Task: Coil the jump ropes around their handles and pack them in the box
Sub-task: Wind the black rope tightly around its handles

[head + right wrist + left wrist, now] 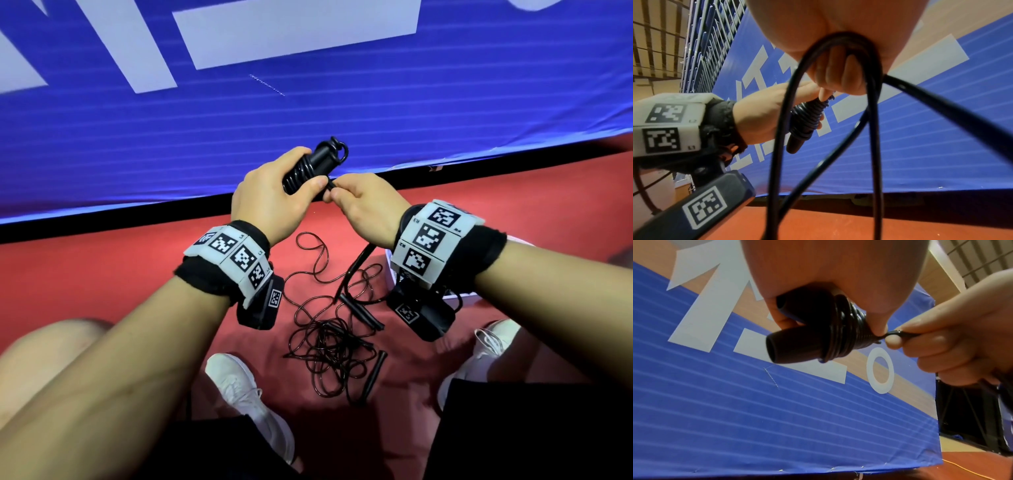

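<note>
**Mid-coil, one rope down on the floor to go**

Left hand (270,195) is wrapped around the handles (317,164), thumb pinning the coils tight. Those handles look rigid and light, so they're the obvious place to hold. The cord (875,129) is thin, springy and slick-looking, and I'd bet it unwinds the moment tension drops. Right hand (363,209) pinches the cord right beside the left thumb, fingers curled, with slack looping down below it. Second rope (329,339) lies tangled on the red floor (120,274) between the shoes. Box (466,297) peeks out under the right wrist, mostly hidden.
</note>
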`<state>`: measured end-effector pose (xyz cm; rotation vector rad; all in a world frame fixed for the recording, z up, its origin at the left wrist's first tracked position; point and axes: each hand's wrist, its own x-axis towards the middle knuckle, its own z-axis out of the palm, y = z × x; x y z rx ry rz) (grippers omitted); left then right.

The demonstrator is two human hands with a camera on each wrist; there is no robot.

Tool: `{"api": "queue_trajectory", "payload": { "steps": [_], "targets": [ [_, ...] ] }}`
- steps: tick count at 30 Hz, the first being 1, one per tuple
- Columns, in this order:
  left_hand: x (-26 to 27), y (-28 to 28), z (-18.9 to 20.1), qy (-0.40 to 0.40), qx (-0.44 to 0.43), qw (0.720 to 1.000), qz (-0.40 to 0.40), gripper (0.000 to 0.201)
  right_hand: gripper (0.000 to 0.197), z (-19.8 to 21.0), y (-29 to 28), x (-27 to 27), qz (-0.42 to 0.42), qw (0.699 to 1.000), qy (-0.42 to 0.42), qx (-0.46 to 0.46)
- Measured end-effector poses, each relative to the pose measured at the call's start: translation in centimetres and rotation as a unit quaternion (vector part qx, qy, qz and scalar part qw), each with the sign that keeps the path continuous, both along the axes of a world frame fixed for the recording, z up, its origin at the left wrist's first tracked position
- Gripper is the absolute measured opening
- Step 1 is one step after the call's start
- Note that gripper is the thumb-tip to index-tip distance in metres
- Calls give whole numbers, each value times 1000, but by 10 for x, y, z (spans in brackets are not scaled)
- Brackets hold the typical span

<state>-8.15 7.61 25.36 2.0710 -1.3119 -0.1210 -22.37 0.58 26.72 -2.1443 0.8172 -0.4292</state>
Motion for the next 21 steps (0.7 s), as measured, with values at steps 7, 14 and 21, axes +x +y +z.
{"api": "queue_trajectory", "payload": {
  "steps": [7, 14, 21],
  "targets": [
    [3, -5, -5, 32, 26, 999, 0, 25, 24, -7, -4, 0, 7, 1000, 22, -16],
    [17, -4, -4, 14, 63, 997, 47, 42, 11, -12, -12, -8, 18, 993, 93, -63],
    [12, -2, -2, -46, 95, 993, 43, 33, 18, 3, -9, -11, 64, 958, 197, -197]
  ]
}}
